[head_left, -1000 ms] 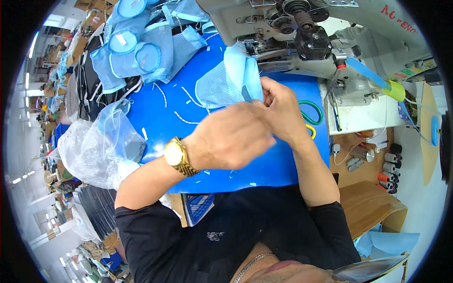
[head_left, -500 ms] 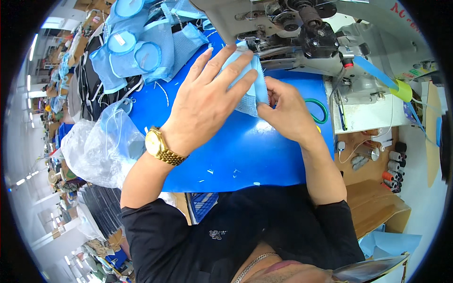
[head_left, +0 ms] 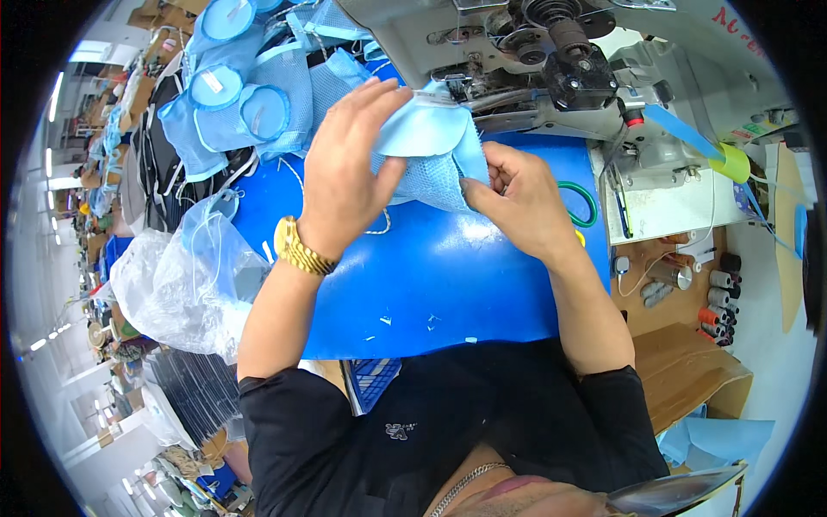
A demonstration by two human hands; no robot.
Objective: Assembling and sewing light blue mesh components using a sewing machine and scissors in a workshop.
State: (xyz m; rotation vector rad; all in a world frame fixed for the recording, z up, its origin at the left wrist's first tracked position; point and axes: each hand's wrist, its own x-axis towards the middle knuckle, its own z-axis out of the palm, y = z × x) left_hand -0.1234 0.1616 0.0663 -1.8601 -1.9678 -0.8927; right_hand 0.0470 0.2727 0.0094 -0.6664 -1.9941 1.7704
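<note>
The mesh piece [head_left: 431,177] lies on the blue desk [head_left: 431,297] with its upper end close against the machine [head_left: 577,82], and work on it looks partway along, neither untouched nor finished. A plain light-blue band lies over part of its mesh, and the right edge looks raw and loose, so that stretch is probably what is left; whether any seam is sewn cannot be told, nor whether the upper end is clamped. The right hand [head_left: 517,198] has its thumb and fingers closed on that right edge. The left hand [head_left: 349,164] is spread at the piece's left side, fingers stretched and thumb well apart, gripping nothing that shows; whether it touches the cloth is unclear. Farther left, a pile [head_left: 289,82] of similar pieces with round ends and cords appears further along, though which of them are complete cannot be told.
</note>
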